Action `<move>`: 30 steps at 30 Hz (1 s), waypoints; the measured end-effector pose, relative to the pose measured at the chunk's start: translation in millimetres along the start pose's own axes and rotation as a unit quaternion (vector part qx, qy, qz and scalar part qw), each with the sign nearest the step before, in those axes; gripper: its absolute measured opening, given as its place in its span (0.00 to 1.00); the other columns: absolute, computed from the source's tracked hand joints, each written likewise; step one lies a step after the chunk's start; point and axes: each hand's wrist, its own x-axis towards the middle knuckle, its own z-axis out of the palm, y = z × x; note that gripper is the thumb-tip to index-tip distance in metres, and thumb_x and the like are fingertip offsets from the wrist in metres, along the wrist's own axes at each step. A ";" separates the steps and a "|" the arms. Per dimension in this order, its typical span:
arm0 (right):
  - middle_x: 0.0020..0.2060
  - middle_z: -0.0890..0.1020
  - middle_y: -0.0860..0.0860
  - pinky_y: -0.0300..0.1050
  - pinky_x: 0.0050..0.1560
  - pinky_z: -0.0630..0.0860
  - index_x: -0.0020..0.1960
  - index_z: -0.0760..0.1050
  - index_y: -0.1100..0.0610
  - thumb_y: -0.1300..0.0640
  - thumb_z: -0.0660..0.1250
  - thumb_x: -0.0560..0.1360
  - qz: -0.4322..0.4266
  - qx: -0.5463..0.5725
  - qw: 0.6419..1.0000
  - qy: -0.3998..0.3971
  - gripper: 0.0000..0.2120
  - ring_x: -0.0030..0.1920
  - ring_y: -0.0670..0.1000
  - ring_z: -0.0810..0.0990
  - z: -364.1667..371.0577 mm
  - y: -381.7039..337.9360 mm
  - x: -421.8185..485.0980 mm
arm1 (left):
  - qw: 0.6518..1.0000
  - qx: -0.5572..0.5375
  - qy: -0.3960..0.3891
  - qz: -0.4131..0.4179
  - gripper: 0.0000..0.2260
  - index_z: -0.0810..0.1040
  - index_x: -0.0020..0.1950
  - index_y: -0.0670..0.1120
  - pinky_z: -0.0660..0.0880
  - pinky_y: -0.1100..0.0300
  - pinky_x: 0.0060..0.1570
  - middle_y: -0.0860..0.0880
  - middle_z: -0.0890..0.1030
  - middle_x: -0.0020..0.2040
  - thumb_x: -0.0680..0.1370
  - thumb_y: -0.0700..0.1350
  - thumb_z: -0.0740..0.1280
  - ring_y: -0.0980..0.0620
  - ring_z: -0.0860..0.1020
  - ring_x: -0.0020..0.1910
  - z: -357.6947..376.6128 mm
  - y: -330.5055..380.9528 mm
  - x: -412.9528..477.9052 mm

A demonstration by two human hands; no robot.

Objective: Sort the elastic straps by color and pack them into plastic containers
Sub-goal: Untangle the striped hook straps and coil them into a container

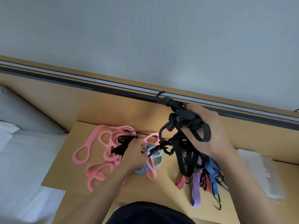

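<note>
My right hand (208, 131) grips a thick bundle of black elastic straps (186, 120) with hooks, lifted above the wooden board (64, 172). From the bundle, black loops hang down onto a heap of striped cords, red (180, 181), purple (196, 189) and blue (212, 175). My left hand (135, 156) pinches a dark hooked cord end (155, 150) that joins the bundle. Pink looped straps (95, 159) and a thin black coiled band (123, 143) lie left of it. A light blue strap (155, 160) lies partly under my left hand.
A clear plastic container (265, 173), blurred, sits at the right edge of the board. White bedding (21, 159) lies to the left. A wooden ledge with a dark rail (97, 83) runs along the grey wall behind.
</note>
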 end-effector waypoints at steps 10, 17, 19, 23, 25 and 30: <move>0.35 0.78 0.48 0.38 0.35 0.71 0.47 0.77 0.57 0.65 0.69 0.69 0.003 -0.024 0.998 0.051 0.08 0.35 0.50 0.76 -26.3 6.4 -23.6 | 0.912 0.375 -0.094 0.138 0.27 0.68 0.67 0.53 0.60 0.40 0.69 0.44 0.65 0.71 0.72 0.65 0.59 0.40 0.61 0.72 74.6 2.9 23.3; 0.33 0.76 0.47 0.29 0.36 0.67 0.46 0.75 0.53 0.67 0.70 0.68 0.010 0.003 0.994 0.110 0.12 0.35 0.44 0.75 -28.6 1.7 -29.7 | 0.922 0.376 -0.075 0.058 0.35 0.64 0.71 0.47 0.64 0.43 0.68 0.42 0.66 0.70 0.71 0.63 0.69 0.38 0.64 0.70 103.2 -3.4 37.1; 0.34 0.76 0.45 0.30 0.36 0.67 0.44 0.73 0.49 0.67 0.70 0.68 0.003 -0.001 0.994 0.105 0.14 0.35 0.44 0.74 -26.5 1.6 -29.5 | 0.915 0.394 -0.062 0.061 0.34 0.64 0.71 0.48 0.66 0.45 0.66 0.42 0.64 0.71 0.71 0.60 0.70 0.39 0.65 0.69 104.5 -10.5 38.6; 0.33 0.73 0.40 0.31 0.36 0.66 0.44 0.68 0.40 0.67 0.69 0.69 0.010 0.014 0.995 0.099 0.22 0.33 0.45 0.72 -16.0 8.0 -29.5 | 0.911 0.402 -0.064 0.065 0.33 0.64 0.71 0.49 0.68 0.48 0.62 0.43 0.66 0.69 0.70 0.57 0.72 0.41 0.67 0.65 97.4 -17.2 43.4; 0.33 0.74 0.42 0.33 0.35 0.67 0.45 0.68 0.40 0.69 0.70 0.70 0.013 0.023 0.995 0.098 0.24 0.33 0.45 0.72 -3.6 15.3 -32.0 | 0.903 0.419 -0.067 0.063 0.32 0.64 0.73 0.49 0.68 0.47 0.63 0.44 0.66 0.70 0.71 0.51 0.71 0.42 0.67 0.67 92.7 -19.5 47.3; 0.34 0.78 0.46 0.35 0.33 0.71 0.48 0.72 0.43 0.59 0.69 0.71 0.103 0.030 0.986 0.127 0.13 0.36 0.47 0.76 39.9 42.5 -35.3 | 0.883 0.460 -0.087 0.042 0.47 0.61 0.74 0.47 0.68 0.49 0.62 0.48 0.69 0.68 0.62 0.58 0.81 0.44 0.70 0.67 65.0 -32.2 55.0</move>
